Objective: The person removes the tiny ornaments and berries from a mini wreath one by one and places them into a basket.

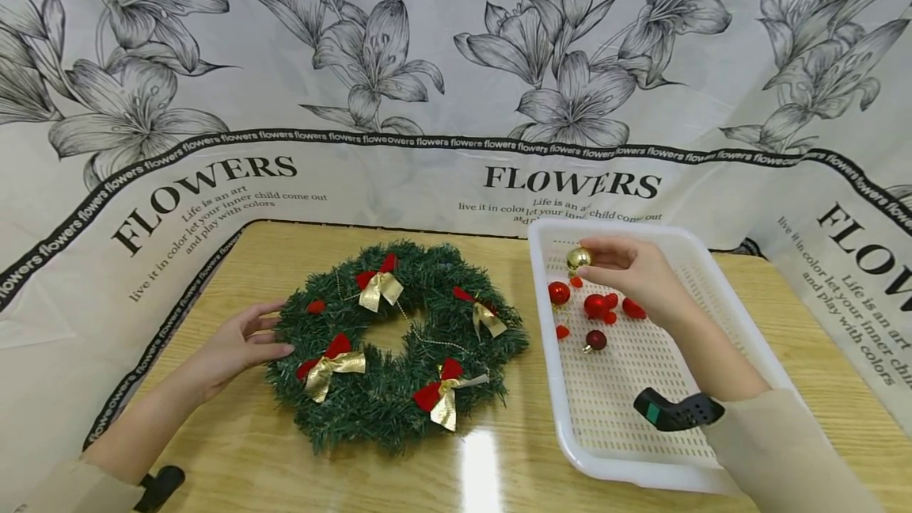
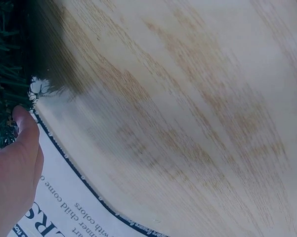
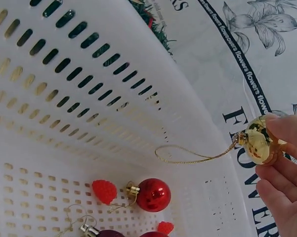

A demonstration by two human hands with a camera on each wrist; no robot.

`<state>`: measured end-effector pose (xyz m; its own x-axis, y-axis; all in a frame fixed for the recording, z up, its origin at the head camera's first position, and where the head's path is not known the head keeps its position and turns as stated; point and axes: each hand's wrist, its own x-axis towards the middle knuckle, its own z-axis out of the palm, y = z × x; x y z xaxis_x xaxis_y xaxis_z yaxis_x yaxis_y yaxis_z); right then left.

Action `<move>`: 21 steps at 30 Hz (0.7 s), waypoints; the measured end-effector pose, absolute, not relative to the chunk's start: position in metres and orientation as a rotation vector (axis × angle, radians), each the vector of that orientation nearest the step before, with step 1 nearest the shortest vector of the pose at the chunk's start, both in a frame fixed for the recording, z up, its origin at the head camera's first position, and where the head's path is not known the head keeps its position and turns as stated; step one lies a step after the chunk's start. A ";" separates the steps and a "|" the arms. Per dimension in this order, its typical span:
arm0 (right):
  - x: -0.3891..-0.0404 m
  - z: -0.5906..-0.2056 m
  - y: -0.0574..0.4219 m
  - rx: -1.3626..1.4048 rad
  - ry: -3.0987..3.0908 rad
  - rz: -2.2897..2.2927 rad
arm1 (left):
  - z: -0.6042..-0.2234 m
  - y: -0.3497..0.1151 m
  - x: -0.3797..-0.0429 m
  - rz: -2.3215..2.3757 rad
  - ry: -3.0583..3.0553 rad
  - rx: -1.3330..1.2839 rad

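A green Christmas wreath [image 1: 313,418] with red and gold bows and a string of beads lies flat on the table. At its left edge my left hand [image 1: 235,351] grips the greenery; the thumb [image 2: 25,126] shows against the sprigs, while other fingertips are hidden in them. My right hand [image 1: 634,275] pinches a shiny gold ball ornament [image 1: 579,260] between thumb and fingers, over the far left part of a white basket [image 1: 563,418]. From the ornament's cap a gold hanging loop [image 3: 197,160] trails free.
Inside the basket lie a red ball ornament [image 3: 154,195], a dark red ball [image 1: 595,340] and several small red pieces, among them a bumpy red berry [image 3: 104,191]. The wooden table [image 1: 242,450] meets a floral cloth [image 1: 399,180] at the back and sides.
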<state>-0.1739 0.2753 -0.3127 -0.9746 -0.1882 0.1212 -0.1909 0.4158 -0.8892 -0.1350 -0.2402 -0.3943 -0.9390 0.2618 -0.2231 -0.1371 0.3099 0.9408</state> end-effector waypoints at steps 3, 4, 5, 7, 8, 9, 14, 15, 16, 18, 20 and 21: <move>-0.176 -0.320 0.281 0.291 -2.708 1.582 | -0.394 -0.240 -0.134 1.665 2.246 0.110; -0.177 -0.323 0.283 0.268 -2.737 1.546 | -0.394 -0.240 -0.134 1.665 2.247 0.110; -0.178 -0.326 0.284 0.251 -2.765 1.513 | -0.394 -0.240 -0.134 1.665 2.245 0.114; -0.181 -0.332 0.287 0.225 -2.820 1.436 | -0.394 -0.240 -0.134 1.666 2.243 0.118; -0.182 -0.335 0.288 0.216 -2.841 1.409 | -0.394 -0.240 -0.133 1.666 2.243 0.117; -0.183 -0.338 0.289 0.212 -2.855 1.394 | -0.394 -0.240 -0.133 1.666 2.242 0.117; -0.187 -0.352 0.292 0.193 -2.922 1.346 | -0.394 -0.240 -0.134 1.666 2.244 0.116; -0.188 -0.355 0.293 0.197 -2.933 1.340 | -0.394 -0.240 -0.134 1.667 2.243 0.119; -0.189 -0.358 0.293 0.209 -2.940 1.336 | -0.394 -0.240 -0.134 1.666 2.243 0.121; -0.190 -0.363 0.294 0.249 -2.941 1.319 | -0.395 -0.239 -0.134 1.667 2.240 0.121; -0.192 -0.367 0.294 0.272 -2.942 1.313 | -0.394 -0.239 -0.133 1.669 2.238 0.121; -0.192 -0.369 0.294 0.280 -2.944 1.310 | -0.394 -0.239 -0.133 1.669 2.237 0.120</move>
<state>-0.1922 0.2943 -0.3691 -0.9808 -0.1946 -0.0141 -0.1198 0.6577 -0.7437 -0.1334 -0.2394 -0.3945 -0.9366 0.2700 -0.2232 -0.1369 0.3041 0.9428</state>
